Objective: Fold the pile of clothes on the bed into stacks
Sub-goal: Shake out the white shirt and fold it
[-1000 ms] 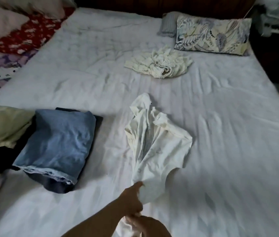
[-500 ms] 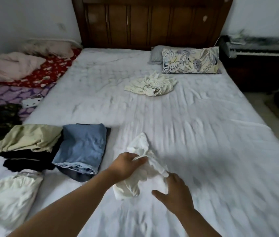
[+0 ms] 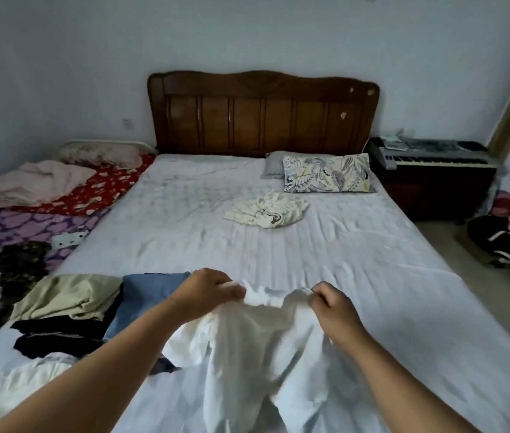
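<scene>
Both hands have lifted the white cotton garment (image 3: pixel 257 348) off the sheet since half a second ago, when it lay bunched under them; it hangs spread between them now. Left hand (image 3: pixel 207 293) pinches one top corner of the garment, fingers curled shut over the cloth. Right hand (image 3: pixel 333 304) pinches the opposite top corner the same way. Top edge sags slightly between the two grips. Body of the garment drapes down toward the camera, above the near part of the pale blue-white bed sheet (image 3: pixel 372 260).

To the left on the bed: folded blue denim item (image 3: pixel 150 292), partly hidden by the left forearm; just beside it a folded olive-beige garment (image 3: pixel 69 296) resting on a black garment (image 3: pixel 57 335); nearer the camera, a cream-white folded piece (image 3: pixel 25 382).

Crumpled cream cloth (image 3: pixel 266 209) lies unfolded farther up the bed, well apart from the hands, near the leaf-print pillow (image 3: pixel 325 173). Dark wooden headboard (image 3: pixel 263 114) behind.
</scene>
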Tool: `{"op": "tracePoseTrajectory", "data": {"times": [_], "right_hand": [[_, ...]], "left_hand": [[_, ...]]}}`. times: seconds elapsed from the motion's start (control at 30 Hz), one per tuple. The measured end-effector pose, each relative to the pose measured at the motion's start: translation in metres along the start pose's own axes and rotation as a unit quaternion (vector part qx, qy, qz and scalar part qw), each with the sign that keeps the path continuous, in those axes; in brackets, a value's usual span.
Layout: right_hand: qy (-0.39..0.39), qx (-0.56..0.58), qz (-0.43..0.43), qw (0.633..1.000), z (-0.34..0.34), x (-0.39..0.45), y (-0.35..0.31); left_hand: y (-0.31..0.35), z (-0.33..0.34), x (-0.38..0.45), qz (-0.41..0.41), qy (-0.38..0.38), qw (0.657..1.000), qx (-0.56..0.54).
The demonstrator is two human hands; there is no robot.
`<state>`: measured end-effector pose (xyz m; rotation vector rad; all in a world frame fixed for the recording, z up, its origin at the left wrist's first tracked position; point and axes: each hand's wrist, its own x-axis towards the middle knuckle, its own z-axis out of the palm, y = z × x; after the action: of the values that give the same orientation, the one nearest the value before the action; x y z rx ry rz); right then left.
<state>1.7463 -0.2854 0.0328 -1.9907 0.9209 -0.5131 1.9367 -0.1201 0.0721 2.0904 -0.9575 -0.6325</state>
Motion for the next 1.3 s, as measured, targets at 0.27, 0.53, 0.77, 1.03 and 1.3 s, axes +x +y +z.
{"op": "tracePoseTrajectory", "data": {"times": [0.27, 0.53, 0.77, 1.03, 1.3], "right_hand": [[-0.061, 0.006, -0.102, 0.993, -0.038, 0.010, -0.069], [-0.081, -0.020, -0.141, 0.986, -0.072, 0.028, -0.094], [-0.150, -0.194, -0.132, 0.961, -0.093, 0.044, -0.107], [-0.103, -0.281, -0.093, 0.950, -0.109, 0.064, -0.089], [-0.055, -0.153, -0.081, 0.983, -0.132, 0.077, -0.086]], "left_hand": [[0.004, -0.001, -0.019, 0.085, 0.078, 0.982, -0.152], [0.028, -0.014, -0.012, 0.229, 0.166, 0.959, 0.012], [0.049, -0.041, 0.005, 0.158, 0.214, 0.964, 0.009], [0.054, -0.056, 0.012, 0.059, 0.225, 0.963, -0.134], [0.061, -0.086, 0.027, 0.105, 0.311, 0.936, 0.129]]}}
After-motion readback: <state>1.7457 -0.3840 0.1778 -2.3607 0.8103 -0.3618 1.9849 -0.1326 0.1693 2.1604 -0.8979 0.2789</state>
